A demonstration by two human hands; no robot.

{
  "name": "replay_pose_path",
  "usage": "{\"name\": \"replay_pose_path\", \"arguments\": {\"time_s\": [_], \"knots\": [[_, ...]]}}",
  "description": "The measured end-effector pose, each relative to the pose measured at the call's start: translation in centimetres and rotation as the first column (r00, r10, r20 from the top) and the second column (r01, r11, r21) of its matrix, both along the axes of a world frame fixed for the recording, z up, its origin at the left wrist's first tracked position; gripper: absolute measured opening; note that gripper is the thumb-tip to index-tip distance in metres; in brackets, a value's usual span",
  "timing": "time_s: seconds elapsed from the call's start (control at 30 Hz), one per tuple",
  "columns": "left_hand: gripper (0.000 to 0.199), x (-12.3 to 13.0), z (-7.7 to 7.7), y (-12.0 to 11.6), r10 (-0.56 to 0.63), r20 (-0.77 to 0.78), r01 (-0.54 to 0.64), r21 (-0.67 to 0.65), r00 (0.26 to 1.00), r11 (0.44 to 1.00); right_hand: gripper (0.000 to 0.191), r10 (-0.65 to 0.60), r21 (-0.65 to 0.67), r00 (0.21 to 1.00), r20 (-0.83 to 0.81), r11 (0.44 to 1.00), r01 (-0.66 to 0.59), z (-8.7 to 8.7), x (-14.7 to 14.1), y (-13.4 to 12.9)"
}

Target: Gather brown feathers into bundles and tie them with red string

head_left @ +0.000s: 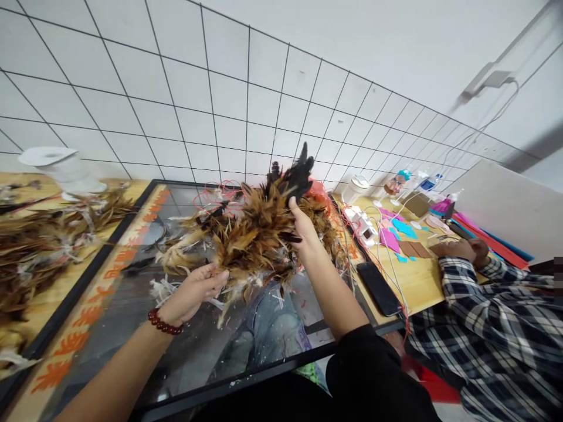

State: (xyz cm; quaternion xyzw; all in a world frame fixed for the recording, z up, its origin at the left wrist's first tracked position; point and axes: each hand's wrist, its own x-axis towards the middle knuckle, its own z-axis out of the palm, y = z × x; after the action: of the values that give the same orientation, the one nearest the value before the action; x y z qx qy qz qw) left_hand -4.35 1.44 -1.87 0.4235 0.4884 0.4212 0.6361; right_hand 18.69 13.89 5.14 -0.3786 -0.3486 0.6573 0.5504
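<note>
A large bunch of brown and black feathers is raised over the black-framed glass panel. My right hand is closed round the bunch's right side, its thumb beside the black feathers at the top. At the lower left edge of the bunch my left hand, with a dark red bead bracelet at the wrist, pinches the feather ends between thumb and fingers. Pale fluffy feathers lie on the glass left of the bunch. Red string is tangled behind it.
More brown feathers cover the wooden table at the left, near a white container. At the right are a black phone, a power strip and coloured pieces. A person in a plaid sleeve sits there. A wire grid stands behind.
</note>
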Motion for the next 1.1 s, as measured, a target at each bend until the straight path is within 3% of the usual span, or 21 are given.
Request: {"name": "replay_pose_path", "arguments": {"time_s": [0.1,0.17,0.2,0.27,0.33,0.37,0.43,0.5,0.53,0.57,0.63,0.7,0.73,0.8,0.87,0.93,1.0,1.1], "knots": [[0.05,0.0,0.7,-0.1,0.084,0.193,-0.08,-0.031,0.978,0.996,0.05,-0.092,0.01,0.991,0.099,0.996,0.091,-1.0,-0.2,-2.1],[0.051,-0.1,1.1,-0.1,0.146,0.264,-0.142,-0.034,0.953,0.989,0.049,-0.21,0.218,0.921,0.327,0.965,0.143,-2.4,-1.1,-4.4],[0.05,-0.2,1.2,0.0,0.174,0.282,-0.171,-0.036,0.943,0.985,0.049,-0.247,0.353,0.841,0.481,0.933,0.072,-3.3,-1.7,-5.7],[0.047,-0.4,1.2,0.1,0.23,0.284,-0.23,-0.033,0.931,0.973,0.053,-0.288,0.518,0.581,0.762,0.809,-0.278,-4.8,-3.1,-8.1],[0.042,-0.3,0.9,0.1,0.282,0.264,-0.286,-0.023,0.922,0.958,0.061,-0.369,0.461,0.282,0.886,0.626,-0.629,-5.6,-4.6,-9.4],[0.04,-0.2,0.8,0.1,0.307,0.251,-0.312,-0.02,0.918,0.95,0.065,-0.427,0.399,0.164,0.889,0.547,-0.736,-5.7,-5.3,-9.5],[0.039,0.0,0.6,-0.1,0.314,0.235,-0.317,-0.022,0.92,0.948,0.067,-0.535,0.306,0.023,0.844,0.447,-0.841,-5.3,-6.3,-8.6],[0.041,0.2,0.7,-0.3,0.242,0.252,-0.241,-0.036,0.937,0.97,0.062,-0.605,0.279,-0.043,0.795,0.427,-0.86,-4.2,-6.7,-6.5],[0.042,0.3,0.7,-0.5,0.187,0.271,-0.182,-0.044,0.944,0.982,0.059,-0.624,0.277,-0.073,0.778,0.444,-0.852,-3.4,-6.6,-5.2],[0.043,0.2,0.8,-0.6,0.131,0.292,-0.121,-0.052,0.947,0.991,0.057,-0.634,0.281,-0.105,0.766,0.478,-0.832,-2.5,-6.2,-3.9],[0.046,0.0,0.9,-0.6,0.052,0.333,-0.029,-0.073,0.942,0.997,0.057,-0.629,0.334,-0.173,0.758,0.602,-0.725,-0.4,-5.0,-1.1],[0.048,-0.4,0.7,-0.6,0.015,0.382,0.026,-0.103,0.924,0.994,0.056,-0.597,0.436,-0.2,0.777,0.739,-0.513,1.8,-3.2,1.3],[0.047,-0.5,0.6,-0.6,0.004,0.421,0.052,-0.121,0.907,0.991,0.055,-0.579,0.478,-0.183,0.794,0.782,-0.401,2.8,-2.2,2.2],[0.045,-0.7,0.5,-0.5,-0.016,0.531,0.118,-0.158,0.847,0.98,0.053,-0.6,0.577,-0.085,0.795,0.792,-0.2,4.0,-0.5,3.0],[0.04,-0.8,0.5,-0.6,-0.015,0.649,0.173,-0.18,0.761,0.968,0.053,-0.667,0.669,0.065,0.742,0.732,-0.124,3.7,0.4,2.1],[0.032,-0.9,0.7,-0.7,0.012,0.733,0.189,-0.191,0.68,0.963,0.053,-0.684,0.721,0.228,0.693,0.661,-0.206,2.1,0.1,-0.2],[0.027,-1.2,0.8,-0.8,0.06,0.775,0.163,-0.207,0.629,0.965,0.052,-0.597,0.678,0.325,0.734,0.61,-0.41,-0.4,-1.1,-3.4],[0.034,-1.9,0.5,-0.7,0.119,0.773,0.132,-0.255,0.624,0.958,0.046,-0.351,0.434,0.279,0.894,0.519,-0.736,-3.4,-3.6,-7.4]]}}
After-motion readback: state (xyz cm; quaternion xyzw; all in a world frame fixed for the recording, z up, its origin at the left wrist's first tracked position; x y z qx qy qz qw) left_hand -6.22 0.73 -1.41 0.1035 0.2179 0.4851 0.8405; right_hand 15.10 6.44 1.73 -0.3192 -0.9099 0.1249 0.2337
